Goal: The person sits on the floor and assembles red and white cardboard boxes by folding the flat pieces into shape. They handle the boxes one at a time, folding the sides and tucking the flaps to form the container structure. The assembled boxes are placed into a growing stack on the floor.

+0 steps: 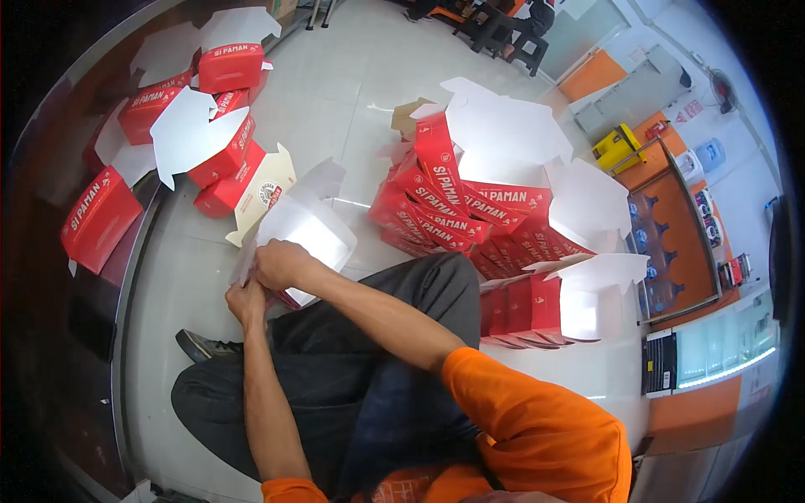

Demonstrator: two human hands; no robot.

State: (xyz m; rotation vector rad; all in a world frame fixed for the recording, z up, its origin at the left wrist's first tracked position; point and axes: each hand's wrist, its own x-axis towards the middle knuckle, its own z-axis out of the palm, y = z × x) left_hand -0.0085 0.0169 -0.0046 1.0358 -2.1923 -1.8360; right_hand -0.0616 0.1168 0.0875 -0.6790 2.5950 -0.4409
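A cardboard food box, white inside with red outer sides, is in front of my crossed legs. My right hand is closed on the box's near left edge. Just below it my left hand is closed on the same edge, its fingertips partly hidden behind the card. The two hands touch or nearly touch. A raised white flap stands at the box's far side. Beyond the box, another carton with a cream flap lies on the floor.
Several red boxes with white lids are heaped at the far left, some on a dark ledge. Nested red boxes are stacked to the right of my knee. Far right are a yellow bucket and blue water jugs.
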